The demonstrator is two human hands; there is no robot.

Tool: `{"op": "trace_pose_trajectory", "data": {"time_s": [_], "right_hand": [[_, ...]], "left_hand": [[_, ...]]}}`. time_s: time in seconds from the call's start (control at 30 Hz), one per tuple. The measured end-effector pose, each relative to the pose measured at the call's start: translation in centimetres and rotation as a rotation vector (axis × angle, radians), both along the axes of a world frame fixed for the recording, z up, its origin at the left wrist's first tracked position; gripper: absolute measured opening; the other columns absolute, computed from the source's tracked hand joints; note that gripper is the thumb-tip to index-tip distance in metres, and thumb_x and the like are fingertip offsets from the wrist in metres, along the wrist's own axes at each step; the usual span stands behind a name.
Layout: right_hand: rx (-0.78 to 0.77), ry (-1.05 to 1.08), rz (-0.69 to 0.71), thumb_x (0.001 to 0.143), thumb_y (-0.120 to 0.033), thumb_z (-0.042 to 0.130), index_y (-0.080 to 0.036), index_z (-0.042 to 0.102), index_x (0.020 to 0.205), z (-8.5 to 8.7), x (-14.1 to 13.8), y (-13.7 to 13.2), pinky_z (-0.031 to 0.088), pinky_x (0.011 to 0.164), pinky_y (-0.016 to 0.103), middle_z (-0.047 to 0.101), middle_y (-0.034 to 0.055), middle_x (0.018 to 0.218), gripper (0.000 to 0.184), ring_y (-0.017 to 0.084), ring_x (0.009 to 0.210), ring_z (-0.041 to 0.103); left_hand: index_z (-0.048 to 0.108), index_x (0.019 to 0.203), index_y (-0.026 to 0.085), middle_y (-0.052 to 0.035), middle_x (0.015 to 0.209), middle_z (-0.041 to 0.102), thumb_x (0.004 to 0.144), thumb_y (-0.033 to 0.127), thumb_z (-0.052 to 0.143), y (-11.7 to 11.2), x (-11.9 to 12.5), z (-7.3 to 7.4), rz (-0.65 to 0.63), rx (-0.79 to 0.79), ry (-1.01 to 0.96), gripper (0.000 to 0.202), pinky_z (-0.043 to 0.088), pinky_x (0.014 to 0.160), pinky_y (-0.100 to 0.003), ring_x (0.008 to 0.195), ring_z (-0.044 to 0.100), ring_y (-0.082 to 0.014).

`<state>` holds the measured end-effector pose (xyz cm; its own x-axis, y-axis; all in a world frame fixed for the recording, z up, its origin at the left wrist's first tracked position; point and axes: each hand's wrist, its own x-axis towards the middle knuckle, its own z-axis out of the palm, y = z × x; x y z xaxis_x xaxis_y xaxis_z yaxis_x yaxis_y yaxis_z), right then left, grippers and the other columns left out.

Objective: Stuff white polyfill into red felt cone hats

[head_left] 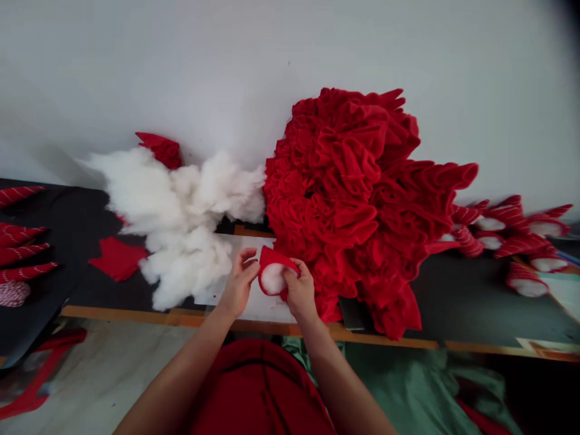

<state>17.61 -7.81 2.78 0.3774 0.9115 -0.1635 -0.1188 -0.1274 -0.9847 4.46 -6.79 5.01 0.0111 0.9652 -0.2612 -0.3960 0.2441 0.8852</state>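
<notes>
Between my hands is a small red felt pouch (273,273), its opening packed with white fibre stuffing. My left hand (240,284) grips the pouch's left side, with its fingers spread upward. My right hand (301,293) holds the right side, its fingertips at the rim by the stuffing. Just behind my hands rises a large heap of crumpled red felt (348,205), and its lower edge nearly meets my right hand. To the left lies a big mound of loose white stuffing (181,232), close to my left hand.
Red-and-white striped stuffed cones (512,238) lie at the right of the dark table (471,302), and more (20,254) lie at the left. A flat red felt piece (118,258) is nearby. The table's orange edge (181,317) runs below, above red and green cloth.
</notes>
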Motion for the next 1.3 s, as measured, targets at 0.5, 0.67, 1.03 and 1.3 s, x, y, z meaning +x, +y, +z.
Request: {"op": "trace_pose_trajectory", "data": {"time_s": [0.5,0.67,1.03,1.3], "right_hand": [[0.49,-0.594,0.224,0.079,-0.018,0.055,-0.024,0.062,0.105,1.6,-2.5,-2.3,0.046,0.091,0.04,0.055,0.0095,0.112,0.028,0.022,0.105,0.055],[0.323,-0.339,0.138,0.076,-0.022,0.055,-0.021,0.063,0.096,0.1,-2.5,-1.0,0.048,0.088,0.038,0.059,0.0088,0.105,0.022,0.021,0.1,0.058],[0.366,-0.481,0.064,0.085,-0.027,0.051,-0.022,0.06,0.109,1.2,-1.4,-1.9,0.048,0.092,0.039,0.06,0.0097,0.111,0.025,0.02,0.104,0.058],[0.538,-0.663,0.25,0.086,-0.016,0.047,-0.025,0.06,0.11,1.6,-2.5,-2.8,0.051,0.087,0.039,0.064,0.0081,0.103,0.028,0.02,0.1,0.06]], "left_hand": [[0.06,0.079,0.015,-0.0067,0.078,0.069,0.071,0.039,0.064,1.2,0.7,-0.4,0.065,-0.383,-0.58,0.026,0.053,0.079,-0.035,0.081,0.065,-0.0211],[0.059,0.089,0.018,-0.0031,0.091,0.068,0.063,0.029,0.073,0.8,1.7,0.5,0.16,-0.22,-0.572,0.031,0.051,0.085,-0.034,0.092,0.063,-0.0196],[0.056,0.096,0.02,-0.0015,0.09,0.068,0.058,0.032,0.078,1.4,0.1,-0.6,0.12,-0.106,-0.423,0.046,0.049,0.085,-0.034,0.088,0.064,-0.0192],[0.05,0.113,0.025,-0.0065,0.107,0.064,0.065,0.053,0.067,0.7,-0.5,-0.4,-0.004,-0.084,-0.568,0.058,0.051,0.081,-0.041,0.102,0.061,-0.0287]]}}
